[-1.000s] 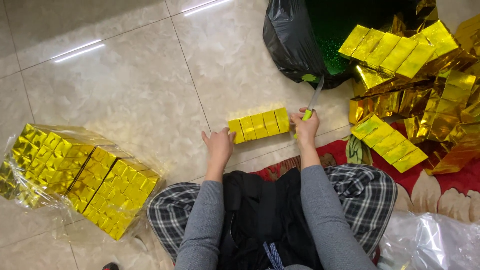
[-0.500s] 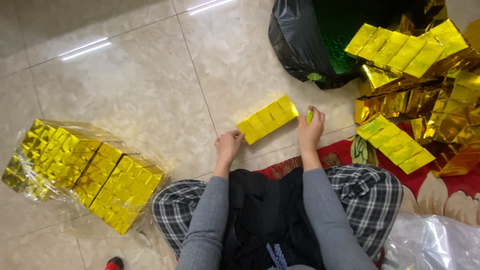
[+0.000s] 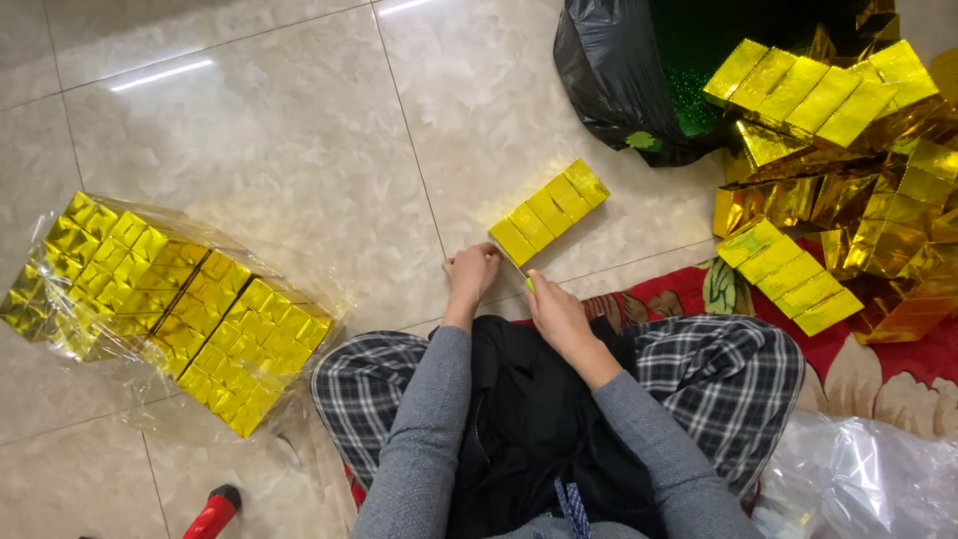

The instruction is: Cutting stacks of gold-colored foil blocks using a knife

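Far left, a clear plastic bag of gold blocks (image 3: 160, 304) sits with bare tile (image 3: 299, 130) beyond. Centre, left hand (image 3: 471, 274) curled, touching the gold row's (image 3: 549, 212) near end; right hand (image 3: 554, 309) pinches a small green tool (image 3: 530, 283). Right edge: loose gold foil pile (image 3: 848, 190), crowded.

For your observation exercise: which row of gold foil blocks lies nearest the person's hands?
The diagonal row of gold blocks on bare tile, just beyond both hands; the other rows lie far right.

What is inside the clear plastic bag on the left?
The clear bag holds gold foil blocks packed in tight rows, in two groups side by side. Only their top and side layers show; anything beneath or behind them is hidden.
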